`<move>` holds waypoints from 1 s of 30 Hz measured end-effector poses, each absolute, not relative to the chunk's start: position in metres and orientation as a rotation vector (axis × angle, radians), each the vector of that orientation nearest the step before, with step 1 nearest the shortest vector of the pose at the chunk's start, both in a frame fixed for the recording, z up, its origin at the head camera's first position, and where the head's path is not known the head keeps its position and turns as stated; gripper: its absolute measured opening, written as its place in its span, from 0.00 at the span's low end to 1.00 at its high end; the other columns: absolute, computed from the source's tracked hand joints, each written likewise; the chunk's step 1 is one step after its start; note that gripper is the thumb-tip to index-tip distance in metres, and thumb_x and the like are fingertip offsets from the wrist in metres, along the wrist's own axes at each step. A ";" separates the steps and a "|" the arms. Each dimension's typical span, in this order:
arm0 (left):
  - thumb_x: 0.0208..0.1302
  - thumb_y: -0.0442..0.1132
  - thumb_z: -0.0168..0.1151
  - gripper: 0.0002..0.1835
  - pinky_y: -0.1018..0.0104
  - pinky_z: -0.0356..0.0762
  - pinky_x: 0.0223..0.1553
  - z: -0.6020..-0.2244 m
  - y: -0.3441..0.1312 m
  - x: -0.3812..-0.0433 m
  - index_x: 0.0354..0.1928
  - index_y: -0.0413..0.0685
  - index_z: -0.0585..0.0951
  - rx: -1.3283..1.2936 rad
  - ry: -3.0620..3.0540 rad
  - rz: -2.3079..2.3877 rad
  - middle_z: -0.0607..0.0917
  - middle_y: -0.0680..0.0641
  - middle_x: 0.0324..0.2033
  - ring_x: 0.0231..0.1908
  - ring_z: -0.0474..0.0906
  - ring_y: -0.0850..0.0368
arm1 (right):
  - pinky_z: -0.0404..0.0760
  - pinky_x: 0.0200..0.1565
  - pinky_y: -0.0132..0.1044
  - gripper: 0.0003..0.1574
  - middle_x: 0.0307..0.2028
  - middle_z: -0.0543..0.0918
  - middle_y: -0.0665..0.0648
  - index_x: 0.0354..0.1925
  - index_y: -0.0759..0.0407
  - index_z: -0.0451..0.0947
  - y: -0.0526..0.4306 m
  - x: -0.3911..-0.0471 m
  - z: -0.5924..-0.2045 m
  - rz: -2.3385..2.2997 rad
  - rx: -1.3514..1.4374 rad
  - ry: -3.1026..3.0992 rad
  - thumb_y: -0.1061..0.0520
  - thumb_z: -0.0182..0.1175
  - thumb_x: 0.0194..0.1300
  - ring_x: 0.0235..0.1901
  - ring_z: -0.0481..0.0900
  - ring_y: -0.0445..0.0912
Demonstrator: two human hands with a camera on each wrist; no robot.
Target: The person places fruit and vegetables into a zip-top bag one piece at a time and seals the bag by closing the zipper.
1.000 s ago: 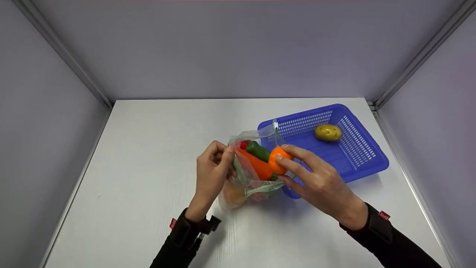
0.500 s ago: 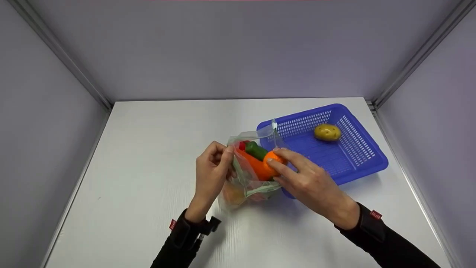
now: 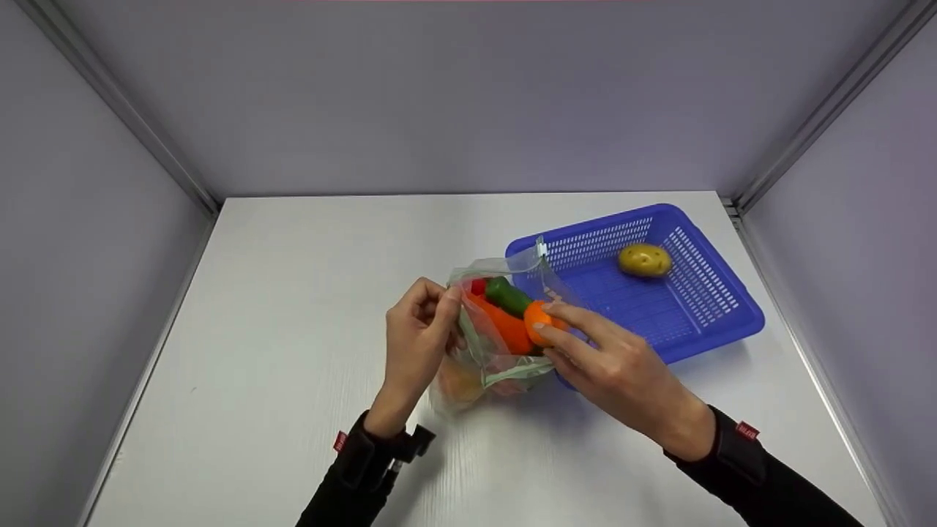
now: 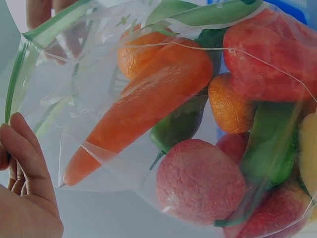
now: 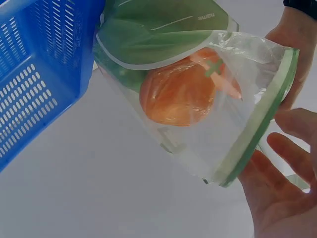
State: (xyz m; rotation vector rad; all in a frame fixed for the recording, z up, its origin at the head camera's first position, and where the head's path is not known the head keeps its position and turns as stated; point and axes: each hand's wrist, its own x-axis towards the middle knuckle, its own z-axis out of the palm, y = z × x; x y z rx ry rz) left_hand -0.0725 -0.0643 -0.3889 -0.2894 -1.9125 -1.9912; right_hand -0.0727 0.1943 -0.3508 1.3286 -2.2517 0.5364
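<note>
In the head view my left hand (image 3: 416, 329) pinches the near-left edge of a clear zip bag (image 3: 509, 373) with a green seam. At the bag's mouth my right hand (image 3: 622, 366) holds an orange (image 3: 538, 323) with its fingertips. Beside the orange lie a carrot (image 3: 505, 326) and a green pepper (image 3: 505, 294) inside the bag. Through the plastic, the left wrist view shows a red pepper (image 4: 270, 59), a pinkish round item (image 4: 200, 181) and another small orange (image 4: 231, 104). The right wrist view does not show my right fingertips' contact with the orange clearly.
A blue slotted basket (image 3: 703, 329) stands at the right of the white table (image 3: 293, 293), partly behind the bag. One potato (image 3: 644, 260) lies in its far right part. Grey walls stand at the back and both sides.
My right hand has moved left with the orange since a second ago, bringing it over the carrot, then back slightly right. My left hand stays put on the bag edge.
</note>
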 end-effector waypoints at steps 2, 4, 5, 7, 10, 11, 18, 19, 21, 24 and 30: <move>0.77 0.34 0.59 0.11 0.65 0.76 0.14 -0.389 -0.064 -0.072 0.34 0.36 0.75 -0.288 -1.912 -1.990 0.77 0.43 0.17 0.13 0.73 0.54 | 0.84 0.52 0.43 0.16 0.58 0.82 0.63 0.55 0.60 0.85 0.196 -0.068 -0.348 0.548 1.323 -2.199 0.53 0.59 0.79 0.54 0.86 0.54; 0.77 0.34 0.59 0.11 0.65 0.76 0.14 -0.389 -0.065 -0.072 0.34 0.36 0.75 -0.290 -1.912 -1.986 0.77 0.43 0.17 0.13 0.73 0.54 | 0.84 0.53 0.41 0.19 0.57 0.83 0.62 0.55 0.60 0.85 0.198 -0.064 -0.344 0.552 1.314 -2.170 0.51 0.55 0.81 0.53 0.86 0.53; 0.77 0.34 0.59 0.11 0.65 0.76 0.14 -0.389 -0.065 -0.072 0.34 0.36 0.75 -0.291 -1.913 -1.984 0.77 0.43 0.17 0.13 0.73 0.54 | 0.83 0.53 0.40 0.19 0.57 0.83 0.62 0.54 0.60 0.85 0.199 -0.062 -0.343 0.553 1.307 -2.163 0.50 0.54 0.81 0.52 0.86 0.53; 0.77 0.34 0.59 0.10 0.65 0.76 0.15 -0.389 -0.065 -0.072 0.34 0.36 0.75 -0.295 -1.916 -1.981 0.77 0.43 0.17 0.13 0.73 0.54 | 0.82 0.54 0.38 0.21 0.57 0.84 0.62 0.54 0.61 0.86 0.203 -0.060 -0.339 0.553 1.289 -2.153 0.49 0.54 0.82 0.51 0.87 0.53; 0.77 0.34 0.58 0.10 0.65 0.76 0.15 -0.390 -0.065 -0.071 0.34 0.36 0.75 -0.306 -1.917 -1.980 0.77 0.43 0.17 0.13 0.73 0.54 | 0.83 0.52 0.35 0.22 0.56 0.85 0.62 0.53 0.61 0.86 0.213 -0.061 -0.333 0.549 1.242 -2.142 0.47 0.54 0.81 0.48 0.87 0.53; 0.77 0.34 0.58 0.10 0.66 0.75 0.15 -0.390 -0.065 -0.071 0.34 0.36 0.75 -0.308 -1.919 -1.978 0.77 0.43 0.17 0.13 0.73 0.54 | 0.83 0.51 0.35 0.23 0.55 0.85 0.62 0.53 0.62 0.86 0.216 -0.062 -0.331 0.548 1.221 -2.137 0.47 0.54 0.81 0.48 0.88 0.53; 0.77 0.34 0.58 0.10 0.66 0.75 0.15 -0.390 -0.065 -0.071 0.34 0.36 0.75 -0.317 -1.913 -1.982 0.77 0.43 0.17 0.13 0.73 0.54 | 0.70 0.63 0.24 0.28 0.56 0.84 0.65 0.55 0.64 0.85 0.244 -0.083 -0.323 0.477 1.064 -2.214 0.42 0.53 0.81 0.50 0.86 0.58; 0.77 0.34 0.58 0.10 0.65 0.75 0.15 -0.390 -0.065 -0.071 0.34 0.36 0.75 -0.317 -1.910 -1.984 0.77 0.43 0.17 0.13 0.73 0.54 | 0.67 0.65 0.24 0.29 0.57 0.83 0.65 0.55 0.64 0.84 0.248 -0.087 -0.322 0.468 1.048 -2.235 0.41 0.53 0.81 0.51 0.85 0.59; 0.77 0.34 0.58 0.10 0.66 0.75 0.15 -0.390 -0.065 -0.071 0.34 0.36 0.75 -0.316 -1.907 -1.987 0.77 0.43 0.17 0.13 0.73 0.54 | 0.65 0.67 0.24 0.30 0.57 0.82 0.66 0.56 0.64 0.84 0.255 -0.095 -0.322 0.455 1.014 -2.273 0.40 0.52 0.80 0.53 0.84 0.60; 0.77 0.34 0.58 0.11 0.66 0.75 0.14 -0.390 -0.065 -0.071 0.34 0.36 0.75 -0.309 -1.902 -1.993 0.77 0.43 0.17 0.13 0.73 0.54 | 0.76 0.63 0.34 0.24 0.58 0.82 0.65 0.57 0.63 0.83 0.262 -0.110 -0.321 0.437 0.962 -2.298 0.46 0.62 0.76 0.55 0.83 0.62; 0.77 0.34 0.58 0.11 0.66 0.75 0.14 -0.391 -0.065 -0.071 0.34 0.36 0.75 -0.303 -1.904 -1.993 0.77 0.43 0.17 0.13 0.73 0.54 | 0.85 0.50 0.57 0.30 0.59 0.81 0.68 0.58 0.66 0.82 0.271 -0.132 -0.320 0.325 0.918 -2.362 0.65 0.77 0.57 0.53 0.83 0.63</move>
